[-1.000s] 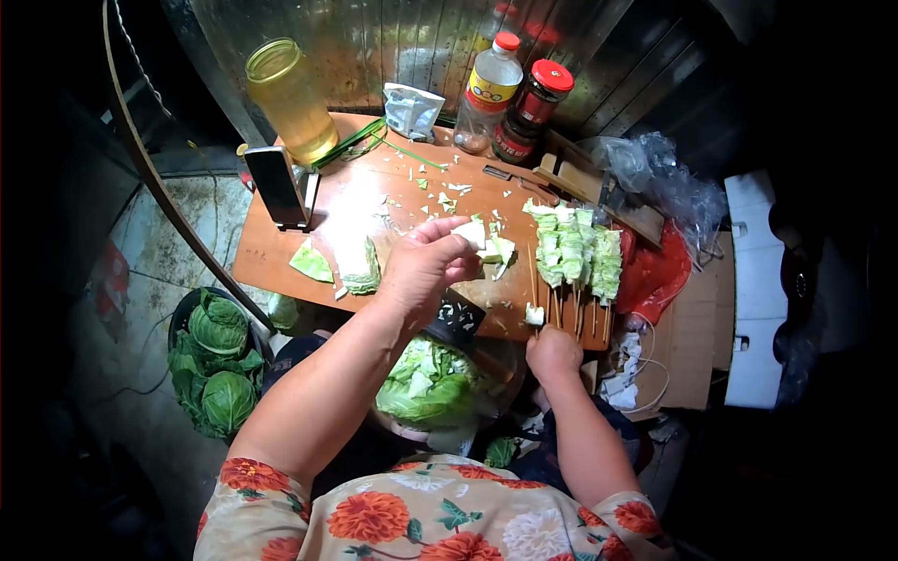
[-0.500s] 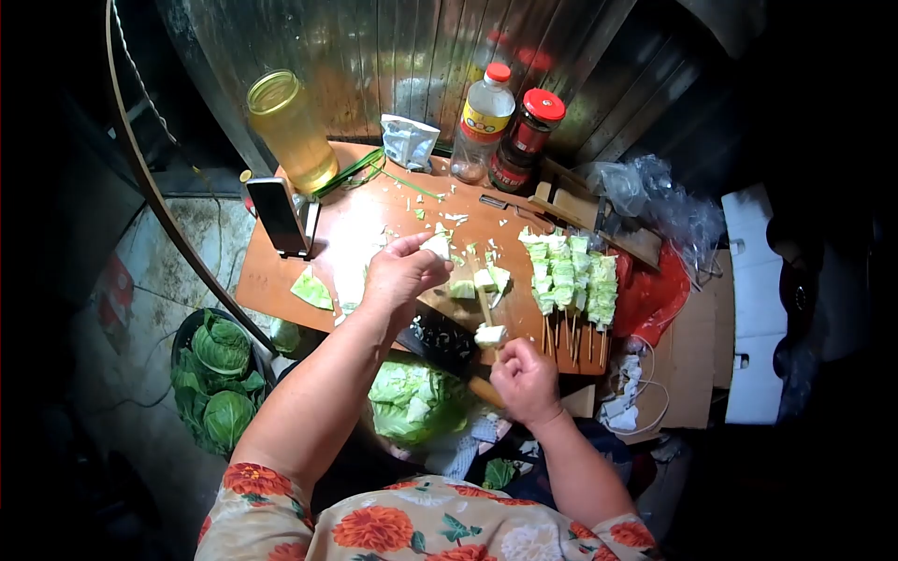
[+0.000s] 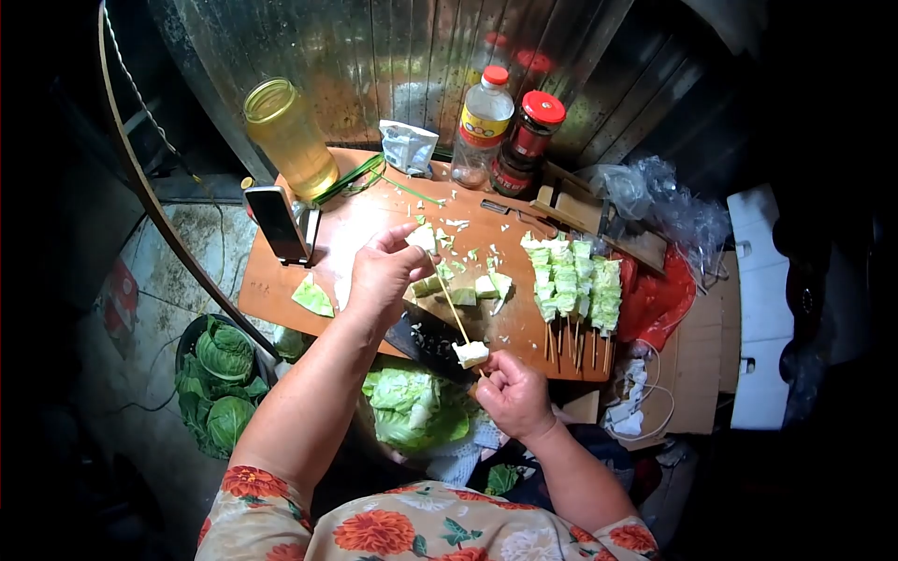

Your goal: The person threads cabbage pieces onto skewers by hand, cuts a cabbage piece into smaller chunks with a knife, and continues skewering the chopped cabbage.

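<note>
My right hand (image 3: pixel 513 393) is closed around the lower end of a thin wooden skewer (image 3: pixel 456 310). One pale cabbage piece (image 3: pixel 470 354) is threaded on it, just above my fingers. The skewer slants up and left to my left hand (image 3: pixel 385 273), which pinches another cabbage piece (image 3: pixel 422 238). Whether the skewer's tip has entered that piece I cannot tell. Below my hands lies a knife with a dark, broad blade (image 3: pixel 428 338). Cut cabbage pieces (image 3: pixel 487 285) are scattered on the wooden board (image 3: pixel 374 201). Finished cabbage skewers (image 3: pixel 571 280) lie side by side on the right.
A large opened cabbage (image 3: pixel 412 404) sits by my lap, and whole cabbages (image 3: pixel 225 349) fill a tub at left. Along the back stand a jar of yellow liquid (image 3: pixel 295 140), a plastic bottle (image 3: pixel 480 131) and red-lidded jars (image 3: pixel 533 131). A phone (image 3: pixel 277 224) leans at left.
My right hand has moved left and slightly down, bringing the skewer's upper end across to my left hand. My left hand has shifted slightly left.
</note>
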Tool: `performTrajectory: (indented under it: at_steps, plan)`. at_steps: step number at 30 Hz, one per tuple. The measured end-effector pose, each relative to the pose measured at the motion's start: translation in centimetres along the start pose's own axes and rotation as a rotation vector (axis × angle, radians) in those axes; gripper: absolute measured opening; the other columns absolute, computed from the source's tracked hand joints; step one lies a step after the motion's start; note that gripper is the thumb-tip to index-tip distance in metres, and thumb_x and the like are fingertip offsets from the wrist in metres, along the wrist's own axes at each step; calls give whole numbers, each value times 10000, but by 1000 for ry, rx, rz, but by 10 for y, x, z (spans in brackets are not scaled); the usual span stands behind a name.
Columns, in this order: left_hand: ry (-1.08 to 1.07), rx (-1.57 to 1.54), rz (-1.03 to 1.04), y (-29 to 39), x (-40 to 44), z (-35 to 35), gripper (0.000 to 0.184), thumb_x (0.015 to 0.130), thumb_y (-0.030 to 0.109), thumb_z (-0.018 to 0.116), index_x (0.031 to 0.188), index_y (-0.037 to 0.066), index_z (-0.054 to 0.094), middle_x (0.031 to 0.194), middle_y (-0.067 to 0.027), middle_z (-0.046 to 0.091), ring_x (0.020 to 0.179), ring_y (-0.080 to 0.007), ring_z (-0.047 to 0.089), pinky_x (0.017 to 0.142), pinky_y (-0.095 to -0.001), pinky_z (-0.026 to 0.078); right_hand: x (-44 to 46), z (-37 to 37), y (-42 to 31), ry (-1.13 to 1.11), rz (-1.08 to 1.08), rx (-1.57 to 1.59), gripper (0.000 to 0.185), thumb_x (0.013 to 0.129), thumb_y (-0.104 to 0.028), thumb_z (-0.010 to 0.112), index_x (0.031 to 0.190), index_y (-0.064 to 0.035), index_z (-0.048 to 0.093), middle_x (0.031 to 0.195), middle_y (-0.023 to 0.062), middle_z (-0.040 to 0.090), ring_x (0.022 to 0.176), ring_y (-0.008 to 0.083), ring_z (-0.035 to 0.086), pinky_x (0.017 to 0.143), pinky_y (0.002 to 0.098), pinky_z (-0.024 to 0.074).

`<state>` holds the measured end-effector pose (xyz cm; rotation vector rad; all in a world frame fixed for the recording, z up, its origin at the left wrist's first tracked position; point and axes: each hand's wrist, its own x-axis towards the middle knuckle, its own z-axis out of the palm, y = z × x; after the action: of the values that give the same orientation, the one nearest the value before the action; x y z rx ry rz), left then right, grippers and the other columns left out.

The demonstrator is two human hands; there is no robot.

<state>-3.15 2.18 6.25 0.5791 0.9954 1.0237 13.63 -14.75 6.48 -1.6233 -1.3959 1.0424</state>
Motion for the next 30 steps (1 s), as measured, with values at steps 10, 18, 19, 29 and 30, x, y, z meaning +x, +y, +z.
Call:
performTrajectory:
  at_steps: [10, 18, 19, 29, 30]
  plan:
    - [-19, 350, 255, -4, -6, 2, 409, 750, -36, 646, 1156, -8, 603, 868, -57, 643, 739, -104, 613, 666, -234, 522, -2, 9, -1, -12, 90, 297, 68, 896, -63, 595, 904, 4, 600, 616, -59, 543, 559, -14, 437, 498, 190, 355]
    - [-104, 463, 236, 3, -13, 8, 352, 785, -58, 624, 1135, -46, 592, 941, -101, 644, 767, -141, 631, 718, -256, 536, -1, 3, -7, -13, 159, 404, 58, 900, -47, 598, 868, -6, 573, 651, -40, 557, 579, -1, 455, 513, 180, 361]
    - [-135, 351, 172, 1, -12, 7, 324, 801, -47, 615, 1125, -42, 600, 935, -100, 645, 762, -143, 633, 714, -261, 542, -2, 2, -7, -15, 163, 419, 62, 903, -47, 595, 868, -4, 568, 652, -36, 557, 584, 1, 460, 517, 179, 364]
    - [-349, 403, 15, -29, -44, 29, 259, 832, 17, 599, 1086, -13, 643, 922, -56, 660, 783, -97, 600, 704, -235, 504, 20, -8, -3, 98, 179, 590, 100, 918, -87, 588, 847, -23, 558, 638, -25, 534, 516, 25, 449, 466, 191, 352]
    - [-341, 405, 22, -31, -44, 29, 260, 820, 63, 632, 1072, 5, 662, 906, -42, 669, 742, -76, 580, 660, -213, 478, 19, -9, -1, 91, 191, 577, 103, 918, -90, 588, 845, -24, 557, 634, -26, 529, 517, 26, 448, 469, 191, 352]
